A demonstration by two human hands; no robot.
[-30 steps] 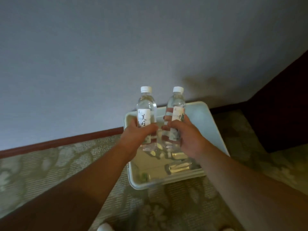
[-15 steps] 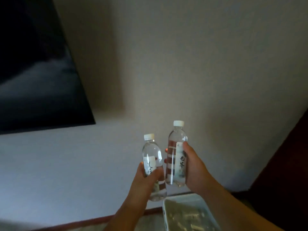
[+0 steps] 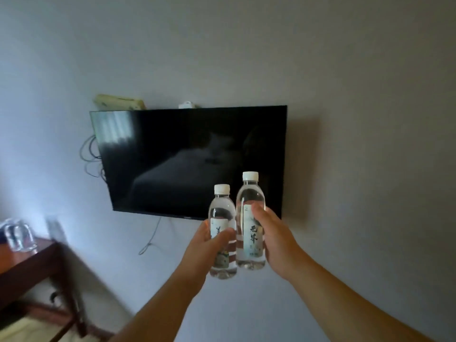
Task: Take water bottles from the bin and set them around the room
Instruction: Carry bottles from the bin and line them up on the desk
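Two clear plastic water bottles are held upright side by side in front of a pale, matte wall, their sides touching or nearly so. The left hand (image 3: 206, 245) wraps the left bottle (image 3: 222, 233), thumb pressed across its paper label, fingers closed round the smooth cylindrical body; the right hand (image 3: 274, 240) clamps the right bottle (image 3: 250, 223) the same way, thumb on the label's upper edge. Both bottles carry white ribbed screw caps and pale labels with dark brush-style characters; the right one sits higher. Behind them a flat rectangular television (image 3: 187, 161) hangs on the wall, its glossy black screen reflecting a dim bed shape. Thin cables (image 3: 91, 156) loop out at its left edge and one cord (image 3: 150, 239) dangles below. On top of the screen rest a yellowish oblong box (image 3: 118, 101) and a small white device (image 3: 186, 104). At lower left stands a polished reddish-brown wooden desk (image 3: 24, 265) with squared legs, bearing blurred clear glass tumblers (image 3: 17, 234).
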